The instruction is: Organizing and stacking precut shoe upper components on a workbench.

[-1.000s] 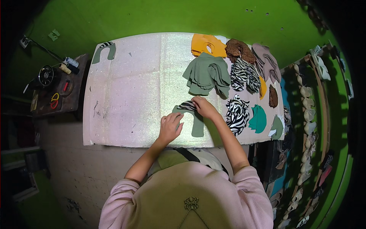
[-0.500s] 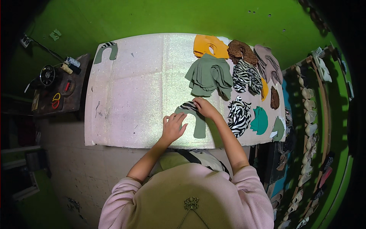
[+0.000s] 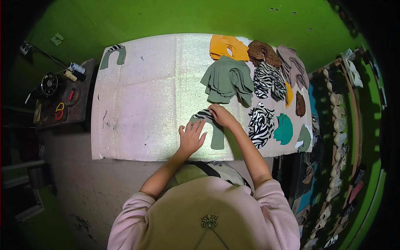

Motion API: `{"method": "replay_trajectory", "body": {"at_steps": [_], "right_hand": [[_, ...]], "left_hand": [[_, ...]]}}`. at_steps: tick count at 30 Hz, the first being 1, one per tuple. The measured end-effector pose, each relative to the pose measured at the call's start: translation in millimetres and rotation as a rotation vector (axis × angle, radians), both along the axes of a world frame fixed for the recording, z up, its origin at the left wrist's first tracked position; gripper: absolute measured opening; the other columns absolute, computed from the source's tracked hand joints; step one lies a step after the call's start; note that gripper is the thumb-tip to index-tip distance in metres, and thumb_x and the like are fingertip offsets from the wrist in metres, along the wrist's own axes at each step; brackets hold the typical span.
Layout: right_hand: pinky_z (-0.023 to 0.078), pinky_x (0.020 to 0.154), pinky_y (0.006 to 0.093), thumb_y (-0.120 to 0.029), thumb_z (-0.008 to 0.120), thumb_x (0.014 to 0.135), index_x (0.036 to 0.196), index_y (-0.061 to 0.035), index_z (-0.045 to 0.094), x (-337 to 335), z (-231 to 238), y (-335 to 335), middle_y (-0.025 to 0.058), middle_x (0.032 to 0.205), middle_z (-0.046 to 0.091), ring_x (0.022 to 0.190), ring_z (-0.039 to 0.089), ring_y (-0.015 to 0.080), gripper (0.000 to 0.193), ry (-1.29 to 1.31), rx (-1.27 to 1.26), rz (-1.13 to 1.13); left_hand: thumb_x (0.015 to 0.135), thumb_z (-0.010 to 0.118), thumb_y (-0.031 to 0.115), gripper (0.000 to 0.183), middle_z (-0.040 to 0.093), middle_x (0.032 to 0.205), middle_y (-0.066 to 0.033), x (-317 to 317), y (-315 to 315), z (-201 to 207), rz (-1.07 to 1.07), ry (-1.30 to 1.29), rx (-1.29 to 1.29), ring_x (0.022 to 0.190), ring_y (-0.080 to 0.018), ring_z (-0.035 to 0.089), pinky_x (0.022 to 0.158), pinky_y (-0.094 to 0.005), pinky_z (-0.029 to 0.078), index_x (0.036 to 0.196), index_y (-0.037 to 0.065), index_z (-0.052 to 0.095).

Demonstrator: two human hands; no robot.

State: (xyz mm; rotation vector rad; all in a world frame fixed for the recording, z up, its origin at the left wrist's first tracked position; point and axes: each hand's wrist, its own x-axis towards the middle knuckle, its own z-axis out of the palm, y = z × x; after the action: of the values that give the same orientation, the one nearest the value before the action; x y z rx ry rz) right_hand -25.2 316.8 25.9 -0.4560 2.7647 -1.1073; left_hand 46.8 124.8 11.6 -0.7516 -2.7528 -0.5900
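Note:
Near the front edge of the table lies a green U-shaped fabric piece (image 3: pixel 217 137), with a zebra-print strip (image 3: pixel 203 113) along its curved top. My left hand (image 3: pixel 192 136) rests on the left side of the curve, fingers spread and partly covering it. At the upper right end of the strip, my right hand (image 3: pixel 221 116) pinches the zebra-print edge against the green piece; its fingertips are partly hidden. A matching green piece with a zebra top (image 3: pixel 113 56) lies at the table's far left corner.
Green fabric pieces (image 3: pixel 227 79) are heaped ahead, beside yellow (image 3: pixel 228 46), brown spotted (image 3: pixel 264 54), grey-mauve (image 3: pixel 291 62) and zebra-print stacks (image 3: pixel 261 125). Teal pieces (image 3: pixel 283 130) lie at right. A dark side table (image 3: pixel 79 106) holds thread spools (image 3: pixel 78 68) and scissors (image 3: pixel 60 110).
The left hand's fingers have straightened and spread slightly over the curve. My right hand stays at the strip's end, almost unmoved. The whole view has shifted a little.

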Motion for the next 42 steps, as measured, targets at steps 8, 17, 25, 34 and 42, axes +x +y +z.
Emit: {"method": "replay_trajectory", "body": {"at_steps": [8,17,25,34,42], "right_hand": [[0.046,0.075,0.0442,-0.008,0.052,0.088,0.096,-0.0003,0.059,2.9,-1.8,-2.6,0.0212,0.091,0.058,0.083,0.057,0.0404,0.014,0.034,-0.005,-0.031],[0.046,0.076,0.0436,-0.009,0.052,0.087,0.096,-0.0014,0.06,3.8,-5.4,-3.7,0.0201,0.092,0.059,0.086,0.057,0.0384,0.014,0.019,0.005,-0.064],[0.046,0.076,0.0439,-0.009,0.051,0.087,0.096,-0.0019,0.06,3.5,-2.6,-4.8,0.0197,0.092,0.059,0.087,0.057,0.0385,0.015,-0.007,0.004,-0.077],[0.048,0.077,0.0432,-0.011,0.052,0.088,0.1,-0.0049,0.061,12.0,6.4,-11.4,0.0158,0.094,0.058,0.091,0.058,0.0353,0.017,0.008,0.074,-0.142],[0.047,0.075,0.0384,-0.009,0.057,0.083,0.104,-0.0085,0.062,30.4,11.3,-25.3,0.009,0.093,0.058,0.088,0.056,0.0286,0.022,0.243,0.208,-0.257]], "left_hand": [[0.085,0.056,0.035,0.053,0.05,0.122,-0.0064,-2.7,4.7,-0.6,0.0,-0.01,-0.049,0.103,-0.025,0.045,0.084,-0.0456,0.03,0.133,0.014,0.046],[0.085,0.055,0.036,0.054,0.05,0.122,-0.0067,-1.4,4.7,-1.9,0.001,0.01,-0.09,0.103,-0.0259,0.045,0.084,-0.0461,0.03,0.133,0.012,0.047],[0.085,0.056,0.036,0.053,0.049,0.122,-0.0065,-1.6,4.4,-3.9,0.001,0.017,-0.083,0.103,-0.0258,0.045,0.084,-0.0466,0.03,0.132,0.012,0.047],[0.085,0.055,0.036,0.054,0.049,0.123,-0.0074,-0.5,5.9,-4.7,-0.003,0.014,-0.111,0.102,-0.0261,0.045,0.084,-0.0469,0.03,0.132,0.011,0.046],[0.086,0.054,0.032,0.054,0.047,0.124,-0.0083,1.3,10.2,-5.3,0.007,-0.009,-0.113,0.107,-0.0256,0.044,0.085,-0.0474,0.03,0.134,0.008,0.043]]}}
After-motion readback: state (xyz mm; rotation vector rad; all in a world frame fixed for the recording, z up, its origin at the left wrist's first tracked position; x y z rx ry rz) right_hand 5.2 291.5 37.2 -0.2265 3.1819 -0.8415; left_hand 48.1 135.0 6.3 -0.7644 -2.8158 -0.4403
